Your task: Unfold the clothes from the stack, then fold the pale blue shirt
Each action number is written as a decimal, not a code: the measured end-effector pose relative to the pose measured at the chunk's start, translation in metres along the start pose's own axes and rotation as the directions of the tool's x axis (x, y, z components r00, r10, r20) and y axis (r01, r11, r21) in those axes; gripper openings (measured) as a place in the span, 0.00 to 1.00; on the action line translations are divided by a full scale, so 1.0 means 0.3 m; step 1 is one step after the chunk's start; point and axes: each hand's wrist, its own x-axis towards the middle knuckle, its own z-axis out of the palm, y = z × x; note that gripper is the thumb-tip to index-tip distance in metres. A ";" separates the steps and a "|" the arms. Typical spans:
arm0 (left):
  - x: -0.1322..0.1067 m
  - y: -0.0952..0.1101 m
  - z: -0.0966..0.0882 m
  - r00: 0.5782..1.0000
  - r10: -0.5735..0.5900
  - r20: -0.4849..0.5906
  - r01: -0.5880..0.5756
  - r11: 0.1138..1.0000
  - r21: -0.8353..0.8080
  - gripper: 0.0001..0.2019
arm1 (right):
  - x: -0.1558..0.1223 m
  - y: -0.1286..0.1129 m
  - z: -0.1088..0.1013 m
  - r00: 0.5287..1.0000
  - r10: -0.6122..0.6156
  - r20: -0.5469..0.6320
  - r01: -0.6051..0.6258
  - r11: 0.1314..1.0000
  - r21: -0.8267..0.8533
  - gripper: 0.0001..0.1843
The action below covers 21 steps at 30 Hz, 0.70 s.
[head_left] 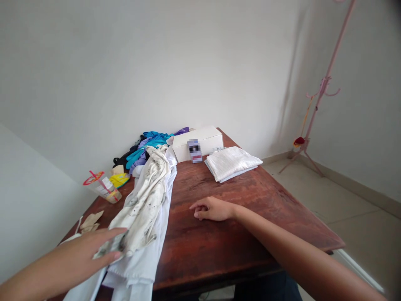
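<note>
My left hand (94, 251) is at the near end of a white garment with dark markings (144, 209). Its thumb and fingers are spread apart at the cloth's left edge; whether they press on it I cannot tell. Under that garment lies plain white cloth (134, 267), hanging over the table's front edge. My right hand (214, 209) rests on the bare wood of the table (194, 246), fingers loosely bent and apart, nothing in them. Beyond it lies a folded stack of white cloth (233, 162).
A white box (200, 140) stands at the back, a small partly blurred packet (194, 151) before it. Blue, purple and black clothes (153, 140) are heaped at back left. A plastic cup with straw (106, 188) leans near a yellow item (119, 179). A pink coat stand (319, 92) stands right.
</note>
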 end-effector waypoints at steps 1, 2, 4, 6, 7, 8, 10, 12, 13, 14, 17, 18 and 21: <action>-0.004 0.066 -0.026 0.997 0.071 0.022 -0.070 0.996 -0.047 0.26 | 0.000 0.000 0.000 1.000 0.002 0.002 -0.002 1.000 0.010 0.25; -0.003 0.138 -0.053 0.991 0.129 0.039 -0.125 0.988 -0.087 0.26 | -0.001 -0.001 0.000 1.000 0.001 0.002 -0.001 1.000 0.012 0.25; 0.018 0.287 -0.094 0.968 0.242 0.073 -0.225 0.956 -0.190 0.26 | -0.002 -0.004 -0.001 1.000 0.000 -0.002 0.000 1.000 0.019 0.25; 0.070 0.417 -0.104 0.934 0.353 0.055 -0.324 0.900 -0.291 0.24 | -0.003 -0.007 -0.003 1.000 0.002 -0.003 -0.002 0.999 0.034 0.25; 0.109 0.466 -0.097 0.913 0.405 0.045 -0.373 0.874 -0.311 0.23 | -0.003 -0.008 -0.005 1.000 0.002 -0.002 -0.002 0.999 0.039 0.24; 0.155 0.503 -0.084 0.887 0.462 0.030 -0.429 0.844 -0.324 0.21 | -0.004 -0.009 -0.007 1.000 0.002 -0.004 -0.002 0.999 0.040 0.23; 0.264 0.541 -0.039 0.840 0.543 0.003 -0.510 0.790 -0.341 0.18 | -0.007 -0.009 -0.009 1.000 0.003 -0.015 -0.003 1.000 0.025 0.20; 0.378 0.542 0.023 0.822 0.567 -0.046 -0.539 0.750 -0.382 0.15 | -0.009 -0.007 -0.008 0.999 0.019 -0.036 -0.019 1.000 0.011 0.19; 0.431 0.536 0.061 0.829 0.551 -0.099 -0.538 0.735 -0.412 0.14 | -0.009 -0.005 -0.006 0.998 0.032 -0.048 -0.032 0.999 0.012 0.20; 0.476 0.529 0.103 0.837 0.522 -0.166 -0.535 0.716 -0.449 0.13 | -0.010 -0.004 -0.004 0.997 0.044 -0.055 -0.043 0.999 0.019 0.21; 0.560 0.517 0.236 0.854 0.413 -0.317 -0.519 0.649 -0.556 0.16 | -0.010 -0.002 0.001 0.996 0.064 -0.056 -0.062 0.997 0.042 0.20; 0.571 0.516 0.276 0.856 0.405 -0.322 -0.517 0.647 -0.561 0.16 | -0.009 -0.002 0.001 0.996 0.068 -0.058 -0.066 0.997 0.040 0.18; 0.572 0.519 0.356 0.845 0.455 -0.281 -0.533 0.667 -0.520 0.15 | -0.009 -0.003 -0.006 0.991 0.098 -0.091 -0.097 0.995 0.018 0.15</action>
